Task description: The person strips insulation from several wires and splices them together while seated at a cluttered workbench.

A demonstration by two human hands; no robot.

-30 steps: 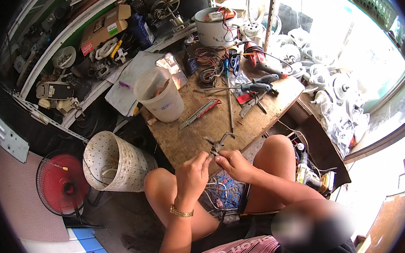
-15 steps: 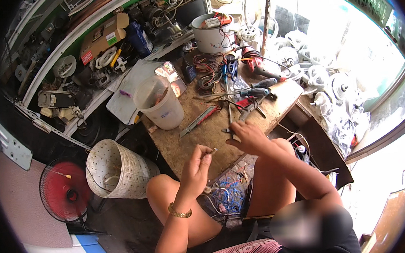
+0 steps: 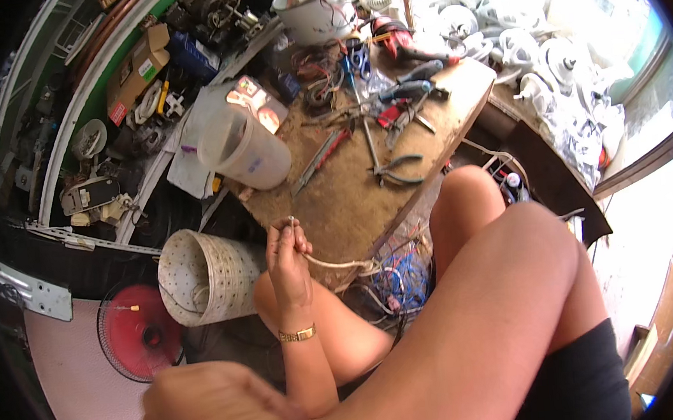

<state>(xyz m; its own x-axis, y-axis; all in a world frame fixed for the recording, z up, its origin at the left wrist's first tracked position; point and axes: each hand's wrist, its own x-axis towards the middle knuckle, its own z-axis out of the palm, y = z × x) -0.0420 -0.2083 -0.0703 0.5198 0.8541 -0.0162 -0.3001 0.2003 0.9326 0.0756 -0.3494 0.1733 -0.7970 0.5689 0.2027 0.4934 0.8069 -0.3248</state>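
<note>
My left hand (image 3: 287,264) is raised over the near left edge of the wooden bench, its fingers pinched on the end of a pale cable (image 3: 336,264). A short tip sticks up above the fingertips. From the hand the cable runs right toward a tangle of blue and white wires (image 3: 404,282) below the bench edge. My right arm crosses the front of my body with its elbow forward. At the lower left, my right hand (image 3: 218,409) is close and smeared by motion, so its fingers cannot be read. Dark-handled pliers (image 3: 400,170) lie on the bench.
On the bench (image 3: 344,202) are a translucent bucket (image 3: 247,158), a red utility knife (image 3: 324,160), screwdrivers and a red power tool (image 3: 403,41). Left of my legs stand a perforated white basket (image 3: 220,277) and a red fan (image 3: 146,332). White motor parts (image 3: 545,70) crowd the right.
My right hand has left the pliers on the bench and swung back to the lower left. My left hand has moved left and up with the cable. The view has shifted.
</note>
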